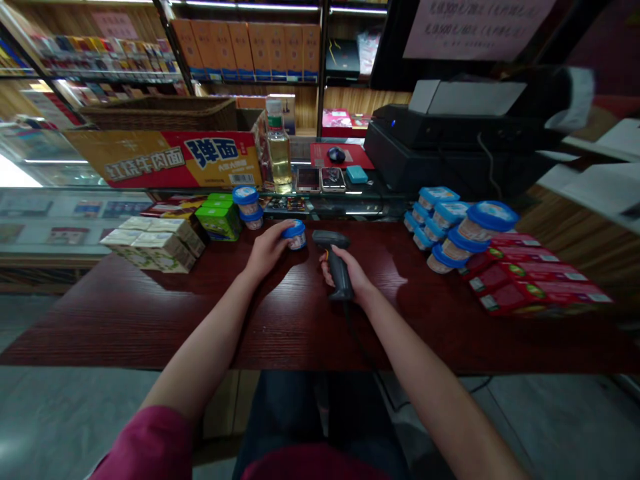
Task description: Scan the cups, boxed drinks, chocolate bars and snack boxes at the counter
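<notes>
You appear partway: left hand (271,248) grips one tub (297,238) between left stack (249,207) and right stack (463,245); right hand (356,270) grips scanner (340,272).

Counter (300,343): cartons (160,243) and tub pair (247,208) at far left corner; tub stacks (456,251), then packs (537,273), toward far right corner. Between, near far edge: single tub (299,239) in left hand (270,251); right of it, scanner (341,280) in right hand (357,273). Behind far edge: box (175,159), left of bottle (279,153).
</notes>
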### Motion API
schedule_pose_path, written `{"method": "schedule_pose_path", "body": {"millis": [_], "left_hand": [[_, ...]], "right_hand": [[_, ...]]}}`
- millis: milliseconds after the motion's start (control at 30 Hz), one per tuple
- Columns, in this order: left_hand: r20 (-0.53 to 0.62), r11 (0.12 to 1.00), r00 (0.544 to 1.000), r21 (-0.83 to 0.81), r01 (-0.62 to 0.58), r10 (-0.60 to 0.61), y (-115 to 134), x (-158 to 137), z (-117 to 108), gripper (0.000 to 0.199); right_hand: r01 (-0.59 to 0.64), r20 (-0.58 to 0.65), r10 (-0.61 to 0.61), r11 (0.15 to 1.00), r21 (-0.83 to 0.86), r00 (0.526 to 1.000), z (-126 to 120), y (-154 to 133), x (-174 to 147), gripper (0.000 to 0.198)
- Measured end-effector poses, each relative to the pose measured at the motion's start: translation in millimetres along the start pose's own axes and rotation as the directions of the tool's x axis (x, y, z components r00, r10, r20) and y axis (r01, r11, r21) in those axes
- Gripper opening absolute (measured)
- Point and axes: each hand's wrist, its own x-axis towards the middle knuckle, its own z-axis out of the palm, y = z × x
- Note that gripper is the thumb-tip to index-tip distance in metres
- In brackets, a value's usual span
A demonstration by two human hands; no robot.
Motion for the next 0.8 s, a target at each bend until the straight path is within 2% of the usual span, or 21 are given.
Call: {"method": "schedule_pose_path", "body": {"millis": [133, 233, 300, 400, 500, 633, 800], "left_hand": [[-0.171, 0.989, 0.981, 0.127, -0.069, 0.09, 21, 7, -23, 0.037], [-0.326, 0.969, 0.938, 0.243, -0.04, 0.12, 30, 20, -51, 0.036], [-0.382, 0.958, 0.912, 0.284, -0.039, 0.151, 28, 33, -73, 0.036], [-0.401, 0.948, 0.904, 0.318, -0.012, 0.146, 15, 54, -100, 0.038], [-0.386, 0.942, 0.918, 0.332, 0.048, 0.089, -3, 72, -113, 0.039], [-0.376, 0.946, 0.925, 0.316, 0.075, 0.052, -21, 84, -111, 0.039], [-0.321, 0.94, 0.947, 0.329, 0.089, 0.022, -31, 88, -104, 0.04]], "right_hand": [[-0.018, -0.006, 0.019, 0.997, 0.069, 1.0, -1, -3, 0, 0.035], [-0.02, -0.001, 0.02, 0.996, 0.084, 1.0, -1, -5, 1, 0.035], [-0.021, 0.01, 0.02, 0.997, 0.076, 1.0, -1, -5, 2, 0.036], [-0.008, 0.023, 0.007, 0.998, 0.061, 1.0, -1, -4, 4, 0.037], [0.018, 0.018, -0.019, 0.998, 0.056, 1.0, -1, -2, 5, 0.037], [0.01, 0.006, -0.01, 0.998, 0.06, 1.0, -3, -1, 6, 0.037], [0.021, -0.002, -0.02, 0.998, 0.058, 1.0, -6, -1, 9, 0.036]]}}
